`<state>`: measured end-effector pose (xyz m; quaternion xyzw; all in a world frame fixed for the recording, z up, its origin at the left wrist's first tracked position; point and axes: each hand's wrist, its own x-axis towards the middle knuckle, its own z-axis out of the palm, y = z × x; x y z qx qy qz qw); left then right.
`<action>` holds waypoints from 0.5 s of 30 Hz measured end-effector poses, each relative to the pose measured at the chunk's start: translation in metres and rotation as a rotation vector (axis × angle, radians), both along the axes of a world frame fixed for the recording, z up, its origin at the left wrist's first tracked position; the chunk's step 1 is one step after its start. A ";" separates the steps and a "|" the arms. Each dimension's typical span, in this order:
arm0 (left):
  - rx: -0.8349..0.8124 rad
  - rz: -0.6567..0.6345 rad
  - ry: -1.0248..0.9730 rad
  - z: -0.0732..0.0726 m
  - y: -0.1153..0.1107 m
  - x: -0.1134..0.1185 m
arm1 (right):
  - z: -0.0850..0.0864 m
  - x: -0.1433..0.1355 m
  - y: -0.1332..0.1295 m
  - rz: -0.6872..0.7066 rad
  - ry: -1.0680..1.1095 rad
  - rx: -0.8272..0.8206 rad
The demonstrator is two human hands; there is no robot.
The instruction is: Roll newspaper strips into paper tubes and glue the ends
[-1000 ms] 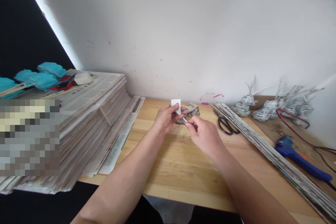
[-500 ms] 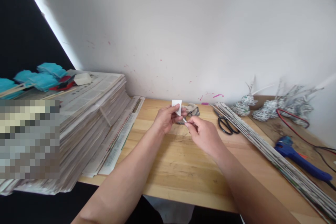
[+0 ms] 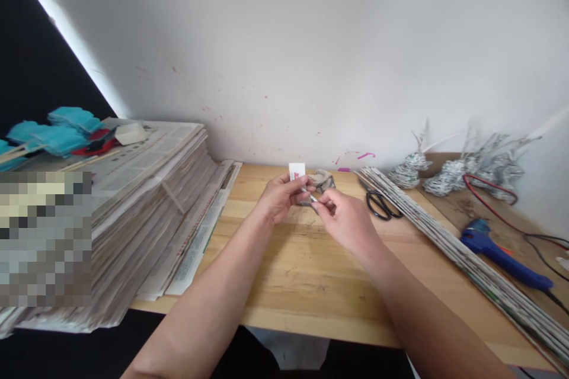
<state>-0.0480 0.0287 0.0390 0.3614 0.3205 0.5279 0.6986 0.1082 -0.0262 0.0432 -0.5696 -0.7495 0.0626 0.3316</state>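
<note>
One paper strip [image 3: 296, 169] at mid-frame looks only part-rolled, flat and unrolled where the left hand [image 3: 281, 194] pinches it, thin where the right hand [image 3: 345, 212] grips it.

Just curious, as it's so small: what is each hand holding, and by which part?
The left hand holds a white paper by its lower part; the right hand pinches a thin strip by its right end.
</note>
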 end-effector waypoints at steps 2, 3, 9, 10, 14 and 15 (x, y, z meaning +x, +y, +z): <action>-0.013 0.003 0.004 0.001 0.000 0.000 | 0.000 0.001 0.001 -0.003 0.021 -0.005; -0.020 0.017 0.005 0.002 0.000 0.000 | 0.000 0.002 0.001 0.005 0.036 -0.009; -0.023 0.124 -0.046 0.004 0.004 -0.003 | 0.006 0.004 -0.001 0.080 0.148 -0.129; -0.021 0.128 -0.056 0.004 0.004 -0.004 | 0.008 0.004 -0.001 0.090 0.175 -0.161; -0.019 0.111 -0.074 0.003 0.005 -0.004 | 0.012 0.003 -0.003 0.120 0.255 -0.229; -0.019 0.109 -0.077 0.002 0.005 -0.004 | 0.013 0.003 -0.003 0.117 0.263 -0.229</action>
